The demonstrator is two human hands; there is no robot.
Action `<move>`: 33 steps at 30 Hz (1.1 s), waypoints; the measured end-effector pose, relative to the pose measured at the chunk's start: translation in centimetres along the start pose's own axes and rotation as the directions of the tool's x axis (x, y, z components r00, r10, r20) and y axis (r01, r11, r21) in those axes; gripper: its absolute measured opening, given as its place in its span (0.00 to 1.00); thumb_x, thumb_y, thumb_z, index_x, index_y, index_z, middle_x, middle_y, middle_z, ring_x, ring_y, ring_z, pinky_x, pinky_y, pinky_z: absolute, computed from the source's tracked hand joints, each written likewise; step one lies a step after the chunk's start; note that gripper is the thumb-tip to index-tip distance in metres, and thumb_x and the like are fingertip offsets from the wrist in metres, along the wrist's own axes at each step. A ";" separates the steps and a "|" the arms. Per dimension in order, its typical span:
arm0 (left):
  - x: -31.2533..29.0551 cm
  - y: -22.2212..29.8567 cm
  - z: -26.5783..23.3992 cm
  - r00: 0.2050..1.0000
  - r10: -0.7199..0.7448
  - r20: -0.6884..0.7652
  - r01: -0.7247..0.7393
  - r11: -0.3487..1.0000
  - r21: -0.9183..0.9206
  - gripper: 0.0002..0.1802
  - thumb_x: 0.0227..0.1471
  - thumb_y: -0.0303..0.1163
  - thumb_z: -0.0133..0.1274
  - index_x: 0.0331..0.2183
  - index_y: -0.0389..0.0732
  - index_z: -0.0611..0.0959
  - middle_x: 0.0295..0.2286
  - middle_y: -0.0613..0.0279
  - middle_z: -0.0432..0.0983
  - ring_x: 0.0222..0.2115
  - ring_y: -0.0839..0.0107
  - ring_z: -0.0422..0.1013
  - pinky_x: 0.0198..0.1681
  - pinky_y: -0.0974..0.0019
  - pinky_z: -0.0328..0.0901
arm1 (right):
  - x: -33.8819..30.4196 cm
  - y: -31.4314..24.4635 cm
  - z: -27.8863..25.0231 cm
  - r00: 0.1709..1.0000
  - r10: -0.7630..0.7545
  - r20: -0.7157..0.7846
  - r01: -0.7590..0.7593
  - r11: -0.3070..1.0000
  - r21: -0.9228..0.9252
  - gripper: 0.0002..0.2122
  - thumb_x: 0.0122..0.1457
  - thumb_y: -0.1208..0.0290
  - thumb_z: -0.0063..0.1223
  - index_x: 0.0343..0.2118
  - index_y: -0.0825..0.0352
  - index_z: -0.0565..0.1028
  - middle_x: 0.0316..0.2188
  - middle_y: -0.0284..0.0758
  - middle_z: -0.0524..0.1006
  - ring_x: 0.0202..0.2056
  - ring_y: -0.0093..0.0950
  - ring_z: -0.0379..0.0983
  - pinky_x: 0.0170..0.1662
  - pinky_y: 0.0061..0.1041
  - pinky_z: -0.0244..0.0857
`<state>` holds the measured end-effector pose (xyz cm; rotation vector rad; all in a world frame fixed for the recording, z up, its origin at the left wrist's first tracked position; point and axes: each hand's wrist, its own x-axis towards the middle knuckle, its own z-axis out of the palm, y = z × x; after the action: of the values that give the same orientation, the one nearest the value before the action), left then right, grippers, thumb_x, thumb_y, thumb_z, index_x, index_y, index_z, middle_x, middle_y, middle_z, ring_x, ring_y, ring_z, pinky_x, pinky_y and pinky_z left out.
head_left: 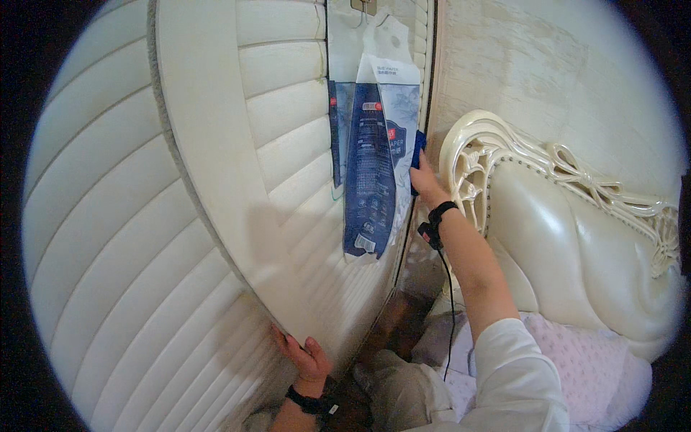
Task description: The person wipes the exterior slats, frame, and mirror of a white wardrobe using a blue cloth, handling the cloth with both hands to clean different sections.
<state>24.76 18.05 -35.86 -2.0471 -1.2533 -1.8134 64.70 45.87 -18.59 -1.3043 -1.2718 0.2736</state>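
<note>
Hanging from a metal hook at the far top, a blue-and-white tissue package covers part of the shiny strip behind it and stands in front of the right hand, hiding most of its fingers. Left of the package runs a cream slatted panel, then a smooth pale frame edged by a grey fuzzy strip, and at the far left another slatted panel. To the right, past a narrow dark edge, are a pale textured wall and a cream padded headboard with glossy carved trim; pinkish bedding lies near, below it. A black cable drops from a small device at the right wrist, past the bedding. The person's light trousers show at the near edge.

The right hand grasps a dark blue piece, seemingly cloth, which sits just beyond the package's right edge, close to the dark edge. The thumb lies against it; how tightly the hidden fingers close cannot be told. The left hand, near and low, is loosely spread, thumb apart from the fingers, which touch the lower edge of the pale frame; it does not look clenched.
</note>
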 end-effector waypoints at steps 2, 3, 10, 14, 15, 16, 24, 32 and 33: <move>-0.3 -0.3 1.3 0.997 0.025 -0.070 -0.027 0.999 -0.038 0.32 0.60 0.32 0.36 0.62 0.44 0.45 0.59 0.40 0.41 0.59 0.45 0.42 0.60 0.45 0.39 | -0.8 0.5 -0.6 0.997 -0.075 0.005 0.075 0.997 0.023 0.38 0.42 0.72 0.50 0.61 0.67 0.53 0.54 0.52 0.64 0.57 0.42 0.57 0.58 0.27 0.50; -0.4 -0.1 2.3 0.997 0.023 -0.071 -0.027 0.998 -0.061 0.32 0.60 0.32 0.36 0.62 0.44 0.45 0.59 0.40 0.41 0.59 0.45 0.42 0.60 0.45 0.39 | -1.5 1.0 -1.1 0.988 -0.155 -0.019 0.155 0.988 0.007 0.38 0.43 0.73 0.51 0.61 0.67 0.52 0.55 0.52 0.63 0.58 0.41 0.56 0.59 0.27 0.49; -0.1 -0.5 1.0 0.998 0.005 -0.065 -0.016 0.985 -0.172 0.31 0.60 0.32 0.36 0.61 0.43 0.47 0.59 0.39 0.39 0.59 0.44 0.42 0.59 0.45 0.40 | -10.4 -1.0 1.5 0.925 -0.351 0.144 0.319 0.925 0.205 0.40 0.49 0.77 0.56 0.63 0.67 0.45 0.60 0.47 0.55 0.60 0.38 0.53 0.61 0.28 0.45; -0.7 -0.6 1.3 0.998 -0.032 -0.061 0.026 0.995 -0.093 0.30 0.61 0.32 0.36 0.61 0.44 0.47 0.59 0.39 0.39 0.60 0.44 0.41 0.59 0.45 0.41 | -13.6 -1.1 2.0 0.918 -0.344 0.199 0.311 0.934 0.177 0.39 0.49 0.79 0.52 0.63 0.68 0.44 0.60 0.47 0.56 0.61 0.37 0.52 0.61 0.27 0.46; -0.6 -0.7 1.1 0.998 -0.030 -0.060 0.025 0.996 -0.089 0.30 0.61 0.32 0.36 0.61 0.44 0.47 0.59 0.39 0.39 0.60 0.44 0.41 0.59 0.45 0.41 | -14.3 -1.6 2.2 0.926 -0.321 0.199 0.296 0.944 0.144 0.39 0.49 0.80 0.51 0.63 0.67 0.44 0.59 0.47 0.57 0.61 0.37 0.52 0.61 0.28 0.46; -0.5 -0.9 0.9 0.998 -0.014 -0.068 0.007 0.995 -0.100 0.30 0.61 0.32 0.36 0.61 0.44 0.47 0.59 0.39 0.39 0.60 0.44 0.41 0.59 0.45 0.41 | -14.7 -2.1 2.4 0.934 -0.298 0.198 0.280 0.953 0.112 0.39 0.49 0.80 0.50 0.63 0.67 0.43 0.59 0.48 0.57 0.61 0.38 0.52 0.61 0.28 0.46; 0.5 0.1 0.5 0.998 0.010 -0.057 -0.016 0.994 -0.109 0.31 0.61 0.32 0.36 0.61 0.46 0.47 0.59 0.39 0.38 0.60 0.44 0.40 0.60 0.45 0.40 | -12.3 -0.5 1.7 0.908 -0.352 0.227 0.345 0.936 0.071 0.40 0.51 0.73 0.55 0.63 0.68 0.42 0.60 0.47 0.56 0.61 0.38 0.51 0.61 0.29 0.44; -1.1 -1.6 -0.8 0.991 -0.128 0.041 0.133 0.977 -0.167 0.32 0.59 0.31 0.37 0.61 0.43 0.46 0.59 0.39 0.39 0.60 0.41 0.40 0.59 0.45 0.40 | -7.9 0.0 2.6 0.961 -0.233 0.152 0.233 0.972 0.017 0.43 0.50 0.69 0.60 0.63 0.69 0.43 0.59 0.46 0.57 0.58 0.35 0.55 0.59 0.26 0.49; -1.2 -1.6 -0.6 0.984 -0.164 0.073 0.177 0.960 -0.216 0.32 0.59 0.31 0.37 0.61 0.43 0.46 0.59 0.39 0.39 0.59 0.41 0.40 0.59 0.45 0.40 | -7.0 0.5 2.5 0.960 -0.235 0.152 0.217 0.968 0.126 0.32 0.56 0.72 0.53 0.62 0.65 0.51 0.57 0.39 0.59 0.55 0.30 0.57 0.58 0.26 0.50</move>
<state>23.34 18.15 -37.35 -2.1754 -1.3341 -2.0722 60.34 42.03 -23.32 -1.0496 -1.5132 0.2890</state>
